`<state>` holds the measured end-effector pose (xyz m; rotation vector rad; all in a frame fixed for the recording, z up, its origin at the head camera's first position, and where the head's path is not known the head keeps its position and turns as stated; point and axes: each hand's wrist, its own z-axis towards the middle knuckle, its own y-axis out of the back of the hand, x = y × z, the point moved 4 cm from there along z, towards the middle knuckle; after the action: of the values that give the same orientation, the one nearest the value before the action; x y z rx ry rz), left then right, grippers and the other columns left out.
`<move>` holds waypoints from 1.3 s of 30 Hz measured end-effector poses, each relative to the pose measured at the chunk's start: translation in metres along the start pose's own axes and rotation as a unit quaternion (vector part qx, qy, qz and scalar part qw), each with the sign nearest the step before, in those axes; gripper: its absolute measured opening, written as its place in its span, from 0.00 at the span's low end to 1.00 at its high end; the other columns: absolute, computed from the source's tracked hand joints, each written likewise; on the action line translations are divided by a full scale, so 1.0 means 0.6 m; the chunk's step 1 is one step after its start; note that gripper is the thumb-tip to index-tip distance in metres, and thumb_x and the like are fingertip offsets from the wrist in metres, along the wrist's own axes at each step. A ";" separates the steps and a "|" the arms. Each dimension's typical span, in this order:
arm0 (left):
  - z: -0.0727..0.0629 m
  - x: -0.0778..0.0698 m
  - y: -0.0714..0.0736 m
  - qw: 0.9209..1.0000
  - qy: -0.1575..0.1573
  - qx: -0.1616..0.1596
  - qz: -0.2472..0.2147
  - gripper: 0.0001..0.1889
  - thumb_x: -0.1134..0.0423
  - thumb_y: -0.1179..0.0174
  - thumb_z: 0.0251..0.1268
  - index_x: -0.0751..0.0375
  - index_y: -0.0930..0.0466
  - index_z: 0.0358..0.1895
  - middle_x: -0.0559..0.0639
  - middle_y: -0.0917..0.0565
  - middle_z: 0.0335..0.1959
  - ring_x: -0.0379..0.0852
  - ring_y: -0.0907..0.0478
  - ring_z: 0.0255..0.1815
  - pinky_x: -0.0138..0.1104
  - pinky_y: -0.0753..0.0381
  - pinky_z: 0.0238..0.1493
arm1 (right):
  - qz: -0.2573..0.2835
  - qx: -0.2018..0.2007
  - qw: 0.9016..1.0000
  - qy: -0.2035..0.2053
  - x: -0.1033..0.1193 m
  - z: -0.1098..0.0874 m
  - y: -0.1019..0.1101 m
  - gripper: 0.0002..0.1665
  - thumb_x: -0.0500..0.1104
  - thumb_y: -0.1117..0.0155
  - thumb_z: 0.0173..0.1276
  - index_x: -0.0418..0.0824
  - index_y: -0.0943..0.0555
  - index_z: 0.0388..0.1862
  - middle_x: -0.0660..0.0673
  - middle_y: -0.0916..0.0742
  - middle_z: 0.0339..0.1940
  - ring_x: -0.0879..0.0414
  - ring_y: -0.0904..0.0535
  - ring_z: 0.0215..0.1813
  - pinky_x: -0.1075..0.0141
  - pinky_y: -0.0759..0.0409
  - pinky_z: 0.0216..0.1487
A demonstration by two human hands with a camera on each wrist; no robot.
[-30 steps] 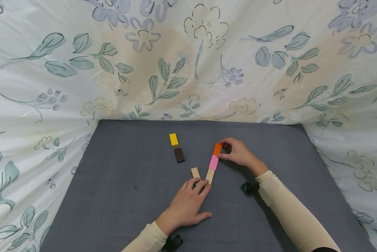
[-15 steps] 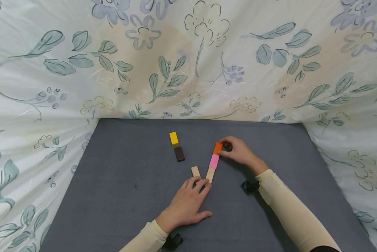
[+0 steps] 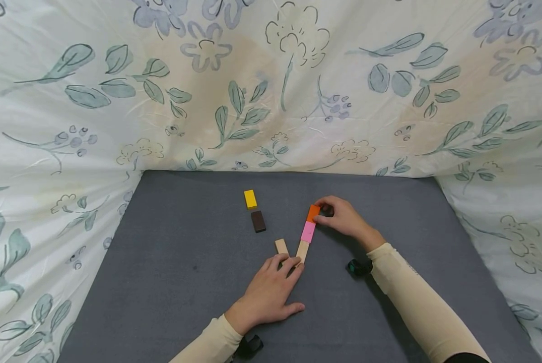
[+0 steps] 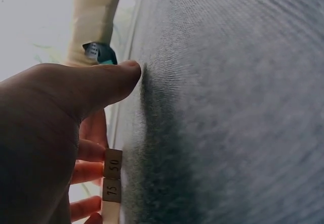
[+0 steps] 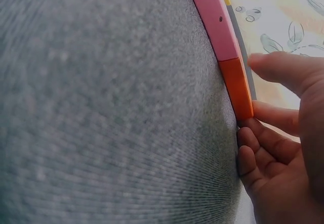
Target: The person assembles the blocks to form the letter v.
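Observation:
In the head view an orange block [image 3: 313, 213], a pink block [image 3: 308, 232] and a plain wooden block [image 3: 302, 250] lie end to end in a slanting row. My right hand [image 3: 345, 219] holds the orange block, index finger at its far end and thumb by its right edge. In the right wrist view the orange block [image 5: 238, 87] meets the pink one, and the other fingers are curled beside its end. My left hand [image 3: 271, 292] rests its outstretched fingers on the near ends of that wooden block and a second wooden block [image 3: 281, 246]. Printed numbers show on wooden ends [image 4: 112, 164] in the left wrist view.
A yellow block [image 3: 250, 199] and a dark brown block [image 3: 258, 222] lie nearly end to end, left of the row. All the blocks are on a dark grey cloth-covered table [image 3: 171, 282]. Floral fabric [image 3: 253, 101] hangs behind and at both sides.

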<state>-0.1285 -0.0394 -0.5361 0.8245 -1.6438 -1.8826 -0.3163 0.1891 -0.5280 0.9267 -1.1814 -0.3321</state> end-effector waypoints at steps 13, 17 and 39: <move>0.042 0.009 0.033 0.999 0.009 0.024 -0.048 0.31 0.30 0.41 0.77 0.46 0.18 0.70 0.47 0.23 0.67 0.51 0.30 0.63 0.47 0.25 0.64 | 0.004 -0.007 1.000 0.000 -0.007 -0.004 0.001 0.25 0.47 0.26 0.77 0.37 0.15 0.67 0.40 0.13 0.58 0.48 0.20 0.50 0.51 0.20 0.52; 0.057 0.016 0.045 0.995 0.021 0.045 -0.090 0.30 0.32 0.41 0.78 0.43 0.17 0.71 0.45 0.22 0.63 0.49 0.29 0.61 0.45 0.25 0.62 | 0.008 -0.016 1.000 0.009 -0.008 -0.009 0.003 0.25 0.47 0.26 0.77 0.37 0.15 0.67 0.40 0.13 0.58 0.47 0.20 0.49 0.50 0.20 0.52; 0.009 0.227 0.100 0.947 0.142 -0.145 -0.250 0.40 0.58 0.20 0.66 0.58 0.28 0.78 0.57 0.28 0.74 0.59 0.32 0.75 0.58 0.27 0.72 | -0.056 -0.093 0.987 0.116 0.087 -0.112 0.017 0.26 0.39 0.28 0.72 0.36 0.17 0.68 0.39 0.17 0.62 0.41 0.21 0.62 0.38 0.21 0.63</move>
<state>-0.2272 -0.1419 -0.4919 1.4023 -1.0100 -2.1370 -0.2381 0.1900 -0.4920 0.8452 -0.8708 -0.4067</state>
